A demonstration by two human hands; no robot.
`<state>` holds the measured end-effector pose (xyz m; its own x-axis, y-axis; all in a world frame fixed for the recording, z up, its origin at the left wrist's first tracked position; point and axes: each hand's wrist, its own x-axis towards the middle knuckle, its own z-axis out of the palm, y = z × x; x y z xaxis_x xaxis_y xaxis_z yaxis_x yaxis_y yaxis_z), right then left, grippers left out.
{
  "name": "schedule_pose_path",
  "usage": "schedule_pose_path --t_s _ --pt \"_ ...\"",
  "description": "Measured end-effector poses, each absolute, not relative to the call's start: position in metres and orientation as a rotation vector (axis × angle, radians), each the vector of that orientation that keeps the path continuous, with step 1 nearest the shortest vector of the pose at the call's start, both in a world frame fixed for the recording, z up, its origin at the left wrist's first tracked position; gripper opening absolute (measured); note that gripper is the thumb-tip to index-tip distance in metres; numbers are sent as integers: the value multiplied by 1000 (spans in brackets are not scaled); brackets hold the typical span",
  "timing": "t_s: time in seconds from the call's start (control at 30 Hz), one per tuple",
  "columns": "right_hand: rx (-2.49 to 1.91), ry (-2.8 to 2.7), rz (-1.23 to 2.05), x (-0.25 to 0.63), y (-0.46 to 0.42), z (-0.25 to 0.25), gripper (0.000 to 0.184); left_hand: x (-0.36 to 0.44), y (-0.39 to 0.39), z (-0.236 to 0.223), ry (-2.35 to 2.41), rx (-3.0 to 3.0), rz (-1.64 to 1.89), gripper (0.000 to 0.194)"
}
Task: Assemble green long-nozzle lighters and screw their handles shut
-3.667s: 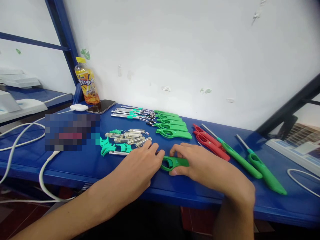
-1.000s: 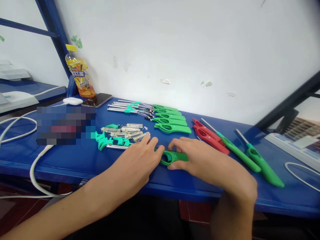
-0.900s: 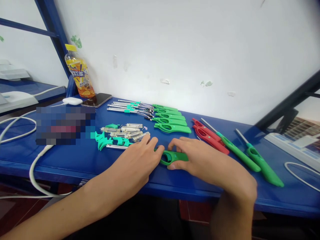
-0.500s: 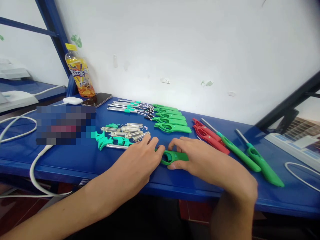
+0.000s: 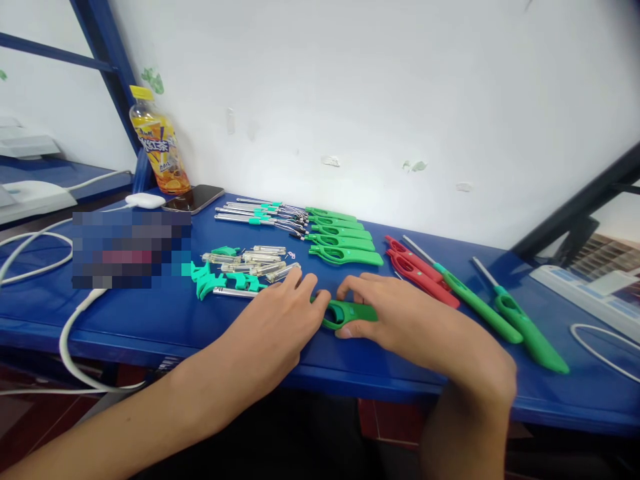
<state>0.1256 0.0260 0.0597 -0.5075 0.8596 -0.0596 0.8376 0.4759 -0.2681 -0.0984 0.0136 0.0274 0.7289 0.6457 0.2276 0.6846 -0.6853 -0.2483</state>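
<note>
A green stick lighter [image 5: 361,311] lies on the blue table in front of me, a teal trigger inside its ring-shaped opening. My right hand [image 5: 387,308] grips its body, thumb on the near edge and bent fingers on the far one. At its front end, my left hand [image 5: 283,313] is closed with the fingertips against the casing, hiding the join. A metal tube [image 5: 233,293] sticks out to the left from under that hand. Near it sit teal plastic parts [image 5: 203,280] and several clear fuel tanks [image 5: 265,260].
Green casings [image 5: 346,256] lie in a row behind my hands, beside metal tubes [image 5: 245,218] with wires. Red casings [image 5: 423,275] and two green lighters [image 5: 533,333] lie to the right. A phone [image 5: 195,199], drink bottle [image 5: 160,150] and white cable [image 5: 67,347] occupy the left.
</note>
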Motion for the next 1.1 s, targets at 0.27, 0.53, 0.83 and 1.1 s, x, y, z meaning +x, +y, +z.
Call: schedule_pose_path --t_s 0.27,0.53,0.83,1.1 --pt "-1502 -2636 386 126 26 60 31 -97 14 28 -1069 -2626 -144 52" --pt "-1510 -2642 381 127 23 59 32 -95 13 32 -1127 -2689 -89 55" --pt "-1499 -2646 394 127 27 59 31 -97 13 29 -1072 -2664 -137 55" --pt "-1501 -2629 378 128 24 57 29 -97 12 30 -1007 -2645 -101 50"
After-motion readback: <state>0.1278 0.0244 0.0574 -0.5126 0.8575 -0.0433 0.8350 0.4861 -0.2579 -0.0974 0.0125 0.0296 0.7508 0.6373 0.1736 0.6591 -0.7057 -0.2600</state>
